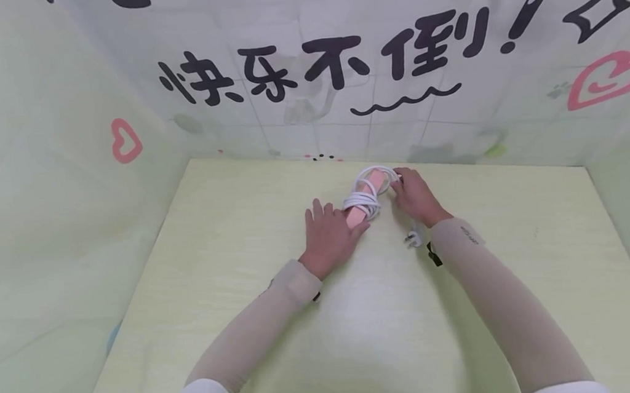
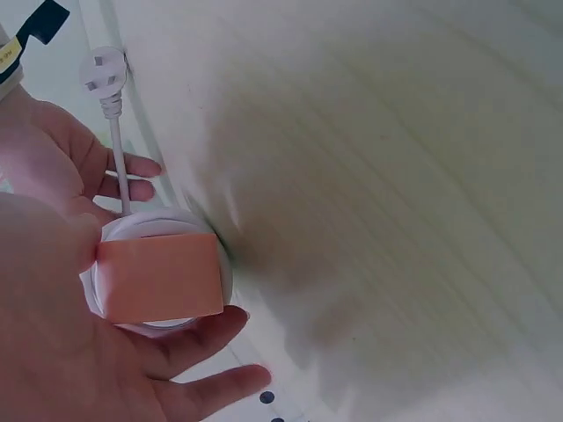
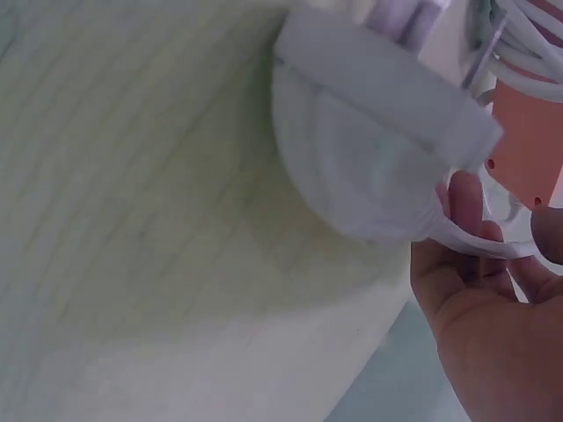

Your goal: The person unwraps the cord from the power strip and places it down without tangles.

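A pink power strip, wrapped in several turns of its white cord, lies slanted near the back of the table. At its near end my left hand grips it; in the left wrist view the pink end sits between thumb and fingers. My right hand, at the far end, pinches the loose part of the cord. Below that hand dangles the white plug, its prongs pointing left. Close to the right wrist camera the plug looms large, and my right hand holds the cord behind it.
The pale wood-grain table extends toward me and to both sides. Behind it hangs a white sheet with black lettering and pink hearts. Pale green side sheets flank the table. Dark straps show at the wrists.
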Available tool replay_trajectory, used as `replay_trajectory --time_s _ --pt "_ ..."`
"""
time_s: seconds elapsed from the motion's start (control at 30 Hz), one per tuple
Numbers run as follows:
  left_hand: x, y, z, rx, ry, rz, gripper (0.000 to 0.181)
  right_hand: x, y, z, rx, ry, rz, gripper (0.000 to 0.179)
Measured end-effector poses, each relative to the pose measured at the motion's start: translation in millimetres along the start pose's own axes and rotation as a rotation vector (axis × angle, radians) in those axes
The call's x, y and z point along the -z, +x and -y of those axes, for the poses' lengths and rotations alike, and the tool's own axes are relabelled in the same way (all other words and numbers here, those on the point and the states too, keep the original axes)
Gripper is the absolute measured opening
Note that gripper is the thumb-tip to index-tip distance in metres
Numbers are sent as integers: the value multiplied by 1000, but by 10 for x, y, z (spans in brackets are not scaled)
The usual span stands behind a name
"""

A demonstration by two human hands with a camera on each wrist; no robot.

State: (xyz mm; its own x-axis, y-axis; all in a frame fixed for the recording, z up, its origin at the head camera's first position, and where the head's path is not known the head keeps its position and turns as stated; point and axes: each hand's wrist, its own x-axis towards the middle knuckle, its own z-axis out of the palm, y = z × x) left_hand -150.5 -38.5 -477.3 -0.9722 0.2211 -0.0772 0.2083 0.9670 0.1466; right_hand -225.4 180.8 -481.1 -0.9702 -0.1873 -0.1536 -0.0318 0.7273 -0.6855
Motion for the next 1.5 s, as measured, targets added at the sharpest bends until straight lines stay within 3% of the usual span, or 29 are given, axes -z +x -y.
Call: replay_trajectory --time_s 0.17,0.47,0.67,0.8,0.93,1.1,1.33,1.5 --pt "-12 9 -7 -23 -43 -11 76 24 -41 4 -5 41 21 42" --pt "-37 41 12 0 -131 31 75 63 -96 36 38 -18 35 42" --pt "-94 62 76 -39 -202 14 62 124 -195 25 42 -60 36 44" --pt "-145 79 151 -33 -325 -7 50 235 -300 49 57 -75 31 43" --pt "-160 97 221 6 -505 -18 58 347 -390 102 100 -117 34 43" --pt "-144 133 283 -25 -572 -65 52 485 -475 211 214 -149 -31 38" --pt "-37 127 286 -126 -594 -91 47 760 -555 446 506 -243 -289 26" --pt "115 61 335 -240 -619 -113 55 982 -622 594 638 -243 -398 25"
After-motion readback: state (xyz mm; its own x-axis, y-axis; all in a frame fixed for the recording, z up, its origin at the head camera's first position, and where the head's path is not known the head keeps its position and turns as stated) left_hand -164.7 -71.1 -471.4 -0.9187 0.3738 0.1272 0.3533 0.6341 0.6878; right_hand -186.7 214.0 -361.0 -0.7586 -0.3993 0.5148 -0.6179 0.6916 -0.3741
